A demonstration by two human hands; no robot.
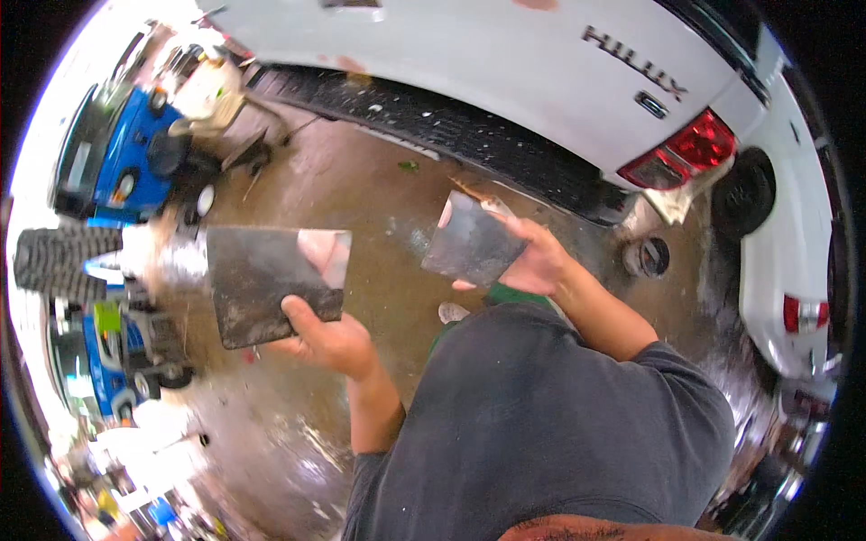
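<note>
My left hand (336,344) is closed on the edge of a dark rectangular plate (257,288), its thumb lying on the upper face. A pale pink putty-like patch (323,252) covers one corner of that plate. In my right hand (546,257) is a smaller grey flat plate (474,242), tilted, with a little of the same pink at its left corner. The fingers beneath this smaller plate are mostly hidden. Both plates are held apart in front of my body, above the floor.
Ahead stands a white pickup truck (433,41) with pinkish patches on its tailgate and a black rear bumper (433,135). A round can (647,258) sits on the wet floor at right, near another white vehicle (780,288). Blue vehicles (135,149) and a tyre (63,261) are at left.
</note>
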